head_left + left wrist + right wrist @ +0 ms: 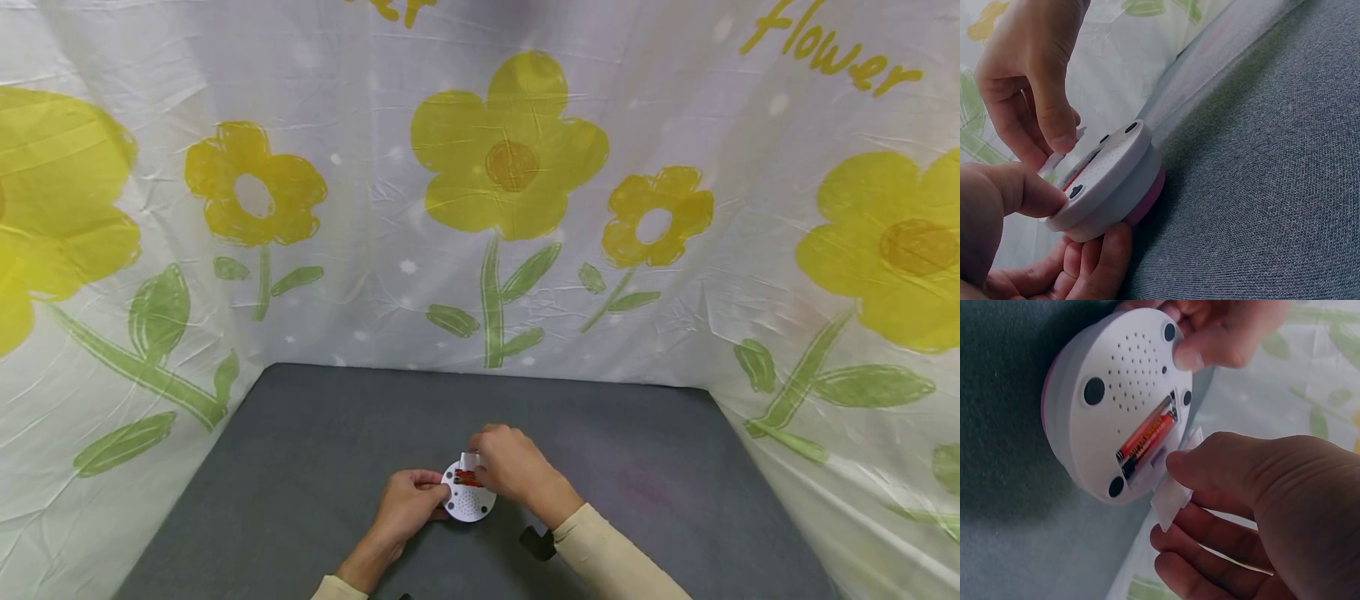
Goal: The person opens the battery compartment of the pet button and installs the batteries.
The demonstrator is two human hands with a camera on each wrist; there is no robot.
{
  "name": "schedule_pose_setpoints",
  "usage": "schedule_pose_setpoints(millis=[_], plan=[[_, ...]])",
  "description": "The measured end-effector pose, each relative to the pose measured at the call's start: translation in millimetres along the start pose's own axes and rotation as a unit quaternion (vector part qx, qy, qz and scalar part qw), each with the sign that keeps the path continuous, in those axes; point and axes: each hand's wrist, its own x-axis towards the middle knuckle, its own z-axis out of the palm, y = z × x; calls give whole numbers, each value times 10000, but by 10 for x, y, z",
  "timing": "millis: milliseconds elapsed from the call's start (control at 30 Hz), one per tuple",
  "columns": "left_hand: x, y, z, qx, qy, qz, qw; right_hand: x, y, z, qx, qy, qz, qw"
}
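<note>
A round white battery-powered device [471, 505] is tilted on edge, its underside turned up, with speaker holes and dark round feet. Its other side is pink [1149, 199] in the left wrist view. My left hand [407, 507] grips the rim, thumb on the underside and fingers beneath. Two red-and-black batteries [1149, 436] lie side by side in the uncovered battery compartment. Between thumb and fingers, my right hand [516, 463] pinches a thin white battery cover [1171, 499] beside the compartment. Whether the cover touches the device, I cannot tell.
A dark grey cloth-like surface [337, 433] lies under the hands. White sheeting [360, 275] printed with yellow flowers rises behind it and at both sides. A small black object [537, 543] sits by the right wrist.
</note>
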Motion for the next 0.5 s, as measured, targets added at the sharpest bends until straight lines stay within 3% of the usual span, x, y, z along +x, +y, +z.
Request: schedule_pose_setpoints(millis=[200,500], plan=[[4,-5,8,19,-6,2,10000,1,-42,58,-28,208,-144,9997],[-4,7,6,69,1,-14,10000,-16,-99,115,-82,187,-159,9997]])
